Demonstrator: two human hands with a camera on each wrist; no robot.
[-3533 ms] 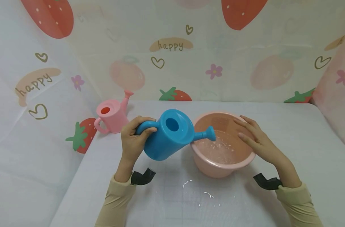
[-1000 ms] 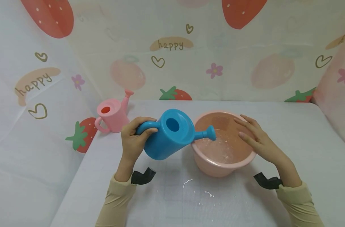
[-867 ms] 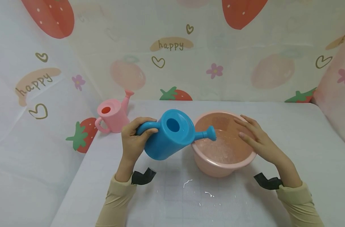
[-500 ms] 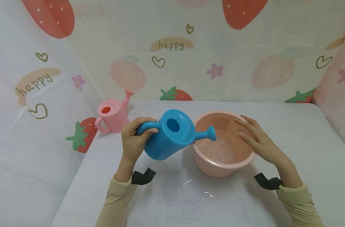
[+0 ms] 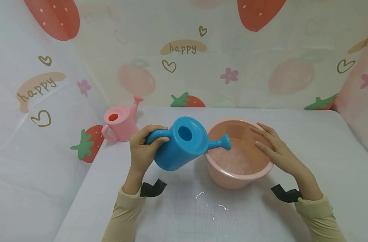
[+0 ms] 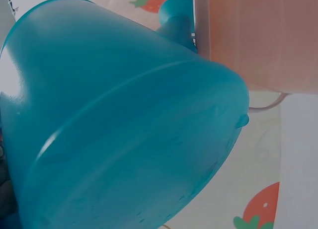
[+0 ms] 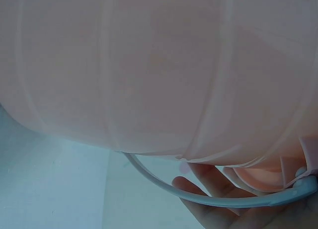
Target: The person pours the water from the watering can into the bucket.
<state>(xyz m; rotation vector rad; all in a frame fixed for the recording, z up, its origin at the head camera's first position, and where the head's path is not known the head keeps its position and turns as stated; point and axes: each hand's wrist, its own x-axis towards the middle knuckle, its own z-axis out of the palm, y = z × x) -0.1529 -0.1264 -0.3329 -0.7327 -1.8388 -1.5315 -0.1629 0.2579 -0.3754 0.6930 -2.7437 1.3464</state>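
Observation:
In the head view my left hand (image 5: 142, 146) grips the handle of a blue watering can (image 5: 179, 149). The can is held tilted to the right, its sprinkler head (image 5: 225, 142) over the inside of a pink bucket (image 5: 229, 179). Rippled water (image 5: 236, 158) with bright specks lies in the bucket. At the bucket's right side my right hand (image 5: 277, 149) holds the rim, thumb inside. From the right wrist view, fingers (image 7: 213, 182) show outside the wall, past the grey bail handle (image 7: 226, 201). The can's underside (image 6: 149, 154) fills much of the left wrist view.
A pink watering can (image 5: 121, 124) stands at the back left of the white table (image 5: 177, 208). Small wet streaks (image 5: 223, 206) glint in front of the bucket. Printed sheets (image 5: 202, 84) with strawberries wall the back and sides.
The ripples and bright specks on the water in the bucket shift from frame to frame. Both hands, the blue watering can and the bucket stay in place.

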